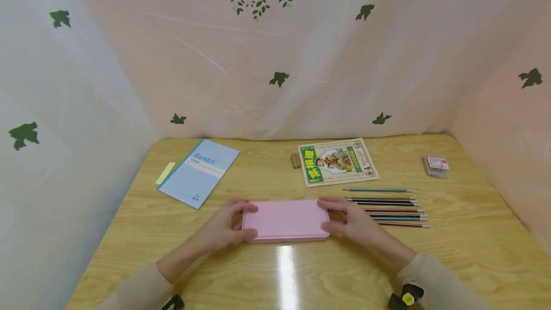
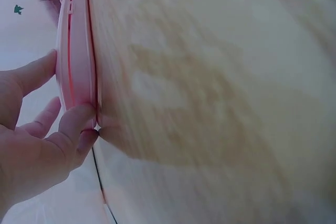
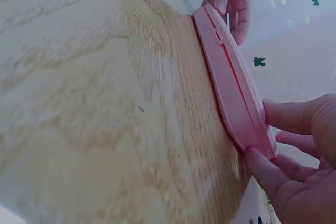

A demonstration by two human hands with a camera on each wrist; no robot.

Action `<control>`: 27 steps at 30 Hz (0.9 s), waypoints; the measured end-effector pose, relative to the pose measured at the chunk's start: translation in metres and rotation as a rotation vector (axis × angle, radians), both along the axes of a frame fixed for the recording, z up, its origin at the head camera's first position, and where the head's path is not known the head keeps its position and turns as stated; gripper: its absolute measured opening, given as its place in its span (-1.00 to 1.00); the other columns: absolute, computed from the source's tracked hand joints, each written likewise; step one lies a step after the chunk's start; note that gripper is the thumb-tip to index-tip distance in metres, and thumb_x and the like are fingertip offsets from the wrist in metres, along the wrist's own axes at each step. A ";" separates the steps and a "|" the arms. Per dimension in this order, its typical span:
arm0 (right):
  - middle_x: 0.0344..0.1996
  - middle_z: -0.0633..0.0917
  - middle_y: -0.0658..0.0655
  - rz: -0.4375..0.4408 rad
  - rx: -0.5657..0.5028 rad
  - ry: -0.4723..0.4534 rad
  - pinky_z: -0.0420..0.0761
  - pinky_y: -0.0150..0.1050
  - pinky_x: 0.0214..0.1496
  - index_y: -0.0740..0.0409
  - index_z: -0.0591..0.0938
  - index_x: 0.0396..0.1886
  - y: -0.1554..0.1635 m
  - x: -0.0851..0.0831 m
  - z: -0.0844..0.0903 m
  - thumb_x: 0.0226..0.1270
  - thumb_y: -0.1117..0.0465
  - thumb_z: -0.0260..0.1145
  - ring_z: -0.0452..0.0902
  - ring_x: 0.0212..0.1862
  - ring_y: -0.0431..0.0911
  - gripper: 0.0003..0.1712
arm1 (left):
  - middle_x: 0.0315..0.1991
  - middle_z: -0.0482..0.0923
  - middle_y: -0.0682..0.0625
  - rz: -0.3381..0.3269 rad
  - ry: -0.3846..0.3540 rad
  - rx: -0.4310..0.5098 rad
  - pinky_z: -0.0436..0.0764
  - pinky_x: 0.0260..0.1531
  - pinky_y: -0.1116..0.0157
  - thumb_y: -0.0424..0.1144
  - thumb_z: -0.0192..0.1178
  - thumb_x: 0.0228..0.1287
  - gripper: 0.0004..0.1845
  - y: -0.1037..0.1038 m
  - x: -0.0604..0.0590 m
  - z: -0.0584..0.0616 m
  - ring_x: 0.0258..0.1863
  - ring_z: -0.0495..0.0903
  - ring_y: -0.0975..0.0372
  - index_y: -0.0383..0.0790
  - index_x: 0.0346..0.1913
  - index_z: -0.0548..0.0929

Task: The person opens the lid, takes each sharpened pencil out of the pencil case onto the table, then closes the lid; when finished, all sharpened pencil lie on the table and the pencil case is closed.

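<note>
A pink pencil case (image 1: 286, 220), its lid down, lies lengthwise on the wooden table near the middle. At its left end my left hand (image 1: 225, 226) grips it, thumb on the near corner and fingers at the far side. The right hand (image 1: 355, 221) grips the opposite end in a similar way. From the left wrist view, the side of the pencil case (image 2: 79, 45) shows a thin red gap and a small tab along the seam. The right wrist view shows the same seam on the pencil case (image 3: 233, 85). What is inside is hidden.
Several pencils, among them a green pencil (image 1: 379, 190), lie to the right of the case. Behind are an illustrated booklet (image 1: 337, 161) and a small brown-orange block (image 1: 295, 160). A blue notebook (image 1: 200, 173) and yellow strip (image 1: 165, 173) lie left; a small clear box (image 1: 436, 165) right.
</note>
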State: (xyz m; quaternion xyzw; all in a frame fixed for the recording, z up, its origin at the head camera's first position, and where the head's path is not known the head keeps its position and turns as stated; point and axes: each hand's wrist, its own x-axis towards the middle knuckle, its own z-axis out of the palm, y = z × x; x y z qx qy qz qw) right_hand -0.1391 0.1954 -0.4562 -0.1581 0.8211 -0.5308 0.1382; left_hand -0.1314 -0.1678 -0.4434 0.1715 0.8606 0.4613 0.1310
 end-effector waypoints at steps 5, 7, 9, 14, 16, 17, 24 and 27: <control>0.39 0.44 0.28 0.018 0.054 0.071 0.53 -0.10 0.33 0.21 0.60 0.30 -0.003 0.003 -0.001 0.26 0.31 0.50 0.28 0.42 0.27 -0.41 | 0.26 0.40 -0.18 -0.021 0.072 -0.026 0.50 0.27 -0.03 -0.15 0.53 0.14 -0.44 0.002 0.000 -0.004 0.28 0.39 -0.08 -0.16 0.20 0.63; 0.39 0.44 0.28 0.019 0.076 0.085 0.52 -0.09 0.34 0.22 0.60 0.30 -0.004 0.005 -0.002 0.26 0.31 0.50 0.29 0.42 0.27 -0.41 | 0.24 0.40 -0.20 -0.037 0.091 -0.038 0.54 0.22 0.01 -0.16 0.53 0.14 -0.44 0.002 0.001 -0.004 0.26 0.40 -0.07 -0.19 0.20 0.62; 0.38 0.45 0.28 0.014 0.088 0.092 0.50 -0.07 0.34 0.21 0.60 0.30 -0.005 0.006 -0.003 0.25 0.32 0.50 0.29 0.42 0.27 -0.41 | 0.24 0.40 -0.19 -0.043 0.097 -0.044 0.57 0.18 0.06 -0.15 0.53 0.14 -0.44 0.002 0.001 -0.004 0.25 0.40 -0.05 -0.19 0.21 0.62; 0.38 0.45 0.31 0.021 0.094 0.126 0.51 -0.04 0.34 0.25 0.60 0.30 -0.007 0.005 -0.002 0.27 0.31 0.48 0.29 0.41 0.30 -0.42 | 0.22 0.41 -0.18 -0.043 0.106 -0.061 0.58 0.12 0.14 -0.13 0.53 0.15 -0.44 0.000 0.001 -0.004 0.22 0.41 -0.03 -0.18 0.21 0.62; 0.37 0.44 0.35 0.034 0.090 0.145 0.53 -0.03 0.32 0.28 0.59 0.30 -0.008 0.005 -0.001 0.29 0.31 0.47 0.29 0.40 0.33 -0.42 | 0.21 0.41 -0.18 -0.042 0.115 -0.068 0.58 0.11 0.13 -0.13 0.53 0.15 -0.44 -0.001 0.000 -0.005 0.21 0.42 -0.02 -0.19 0.20 0.62; 0.37 0.44 0.36 0.041 0.090 0.151 0.54 -0.03 0.31 0.29 0.58 0.30 -0.009 0.005 0.000 0.30 0.31 0.46 0.29 0.40 0.33 -0.43 | 0.21 0.41 -0.18 -0.042 0.117 -0.071 0.58 0.13 0.11 -0.14 0.53 0.15 -0.44 -0.001 0.001 -0.005 0.21 0.42 -0.02 -0.19 0.20 0.62; 0.37 0.43 0.37 0.069 0.164 0.245 0.54 -0.01 0.31 0.31 0.55 0.33 -0.011 0.004 0.002 0.32 0.32 0.44 0.34 0.38 0.29 -0.41 | 0.36 0.30 -0.34 -0.096 0.172 -0.171 0.44 0.34 -0.15 -0.15 0.41 0.30 -0.36 -0.003 0.002 0.001 0.32 0.39 -0.17 -0.31 0.36 0.47; 0.35 0.48 0.34 0.067 0.212 0.383 0.57 0.06 0.29 0.34 0.55 0.32 -0.007 0.003 0.012 0.34 0.33 0.42 0.42 0.34 0.24 -0.43 | 0.48 0.17 -0.36 -0.087 0.277 -0.252 0.38 0.36 -0.21 -0.09 0.32 0.39 -0.33 -0.009 0.000 0.013 0.42 0.27 -0.22 -0.27 0.46 0.39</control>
